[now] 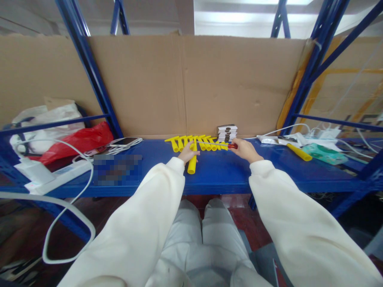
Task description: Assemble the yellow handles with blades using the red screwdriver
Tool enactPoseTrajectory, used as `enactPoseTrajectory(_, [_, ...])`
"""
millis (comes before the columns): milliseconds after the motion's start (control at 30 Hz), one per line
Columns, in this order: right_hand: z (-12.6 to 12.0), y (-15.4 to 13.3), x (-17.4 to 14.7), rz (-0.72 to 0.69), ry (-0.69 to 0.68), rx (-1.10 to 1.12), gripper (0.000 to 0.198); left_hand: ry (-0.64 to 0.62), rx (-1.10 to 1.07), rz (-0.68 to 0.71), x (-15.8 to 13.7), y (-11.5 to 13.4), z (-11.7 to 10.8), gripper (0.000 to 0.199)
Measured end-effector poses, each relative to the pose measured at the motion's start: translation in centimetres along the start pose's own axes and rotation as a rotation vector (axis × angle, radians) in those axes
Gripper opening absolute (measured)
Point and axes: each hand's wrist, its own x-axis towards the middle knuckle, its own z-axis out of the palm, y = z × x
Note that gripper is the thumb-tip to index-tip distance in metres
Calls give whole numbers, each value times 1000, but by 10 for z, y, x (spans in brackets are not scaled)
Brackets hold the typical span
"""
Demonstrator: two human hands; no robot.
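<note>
Working a screwdriver into a yellow tube on the blue shelf

Sitting at the shelf, the person keeps both hands near its back edge. The left hand is closed over the upper end of a yellow tube that lies pointing back toward the lap. The right hand is clamped on the red handle of a screwdriver, whose thin shaft runs leftward to the tube's top end. A row of more tubes lies just behind, with a small stack of boxes to the right. One more tube lies well apart, by the white cables. The tube looks like light, stiff, smooth plastic, likely to roll or slip; gripping it near the worked end, as now, seems soundest
</note>
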Motion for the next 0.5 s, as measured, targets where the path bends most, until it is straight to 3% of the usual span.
enactPoseTrajectory(333, [2, 1, 1, -22, -97, 98, 11, 9, -57, -1, 2, -3, -1, 94])
enactPoseTrajectory(500, [5, 4, 1, 27, -59, 79, 14, 8, -42, 9, 2, -3, -1, 86])
